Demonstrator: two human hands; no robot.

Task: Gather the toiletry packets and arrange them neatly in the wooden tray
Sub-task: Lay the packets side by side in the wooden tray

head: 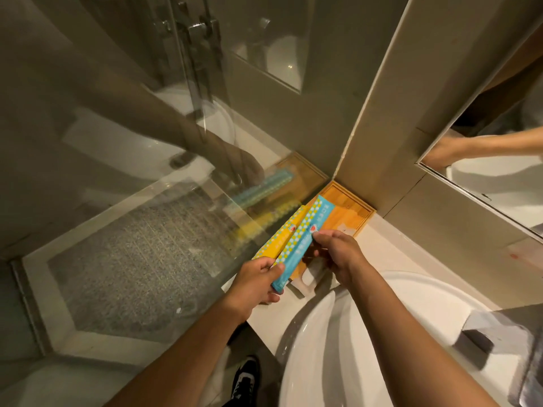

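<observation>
A wooden tray (351,207) sits in the counter's corner against the glass wall. A long yellow packet (282,235) lies along its left side. Beside it a long blue packet (302,239) rests slanted, its near end sticking out over the tray's front edge. My left hand (258,282) pinches the blue packet's near end. My right hand (335,254) has its fingertips on the packet's middle. A white packet (307,279) lies partly under my hands at the tray's front.
A white basin (352,348) fills the lower right. The glass shower wall (164,201) borders the tray on the left and reflects the packets. A mirror (493,171) hangs at right. A grey cloth (496,342) lies on the counter.
</observation>
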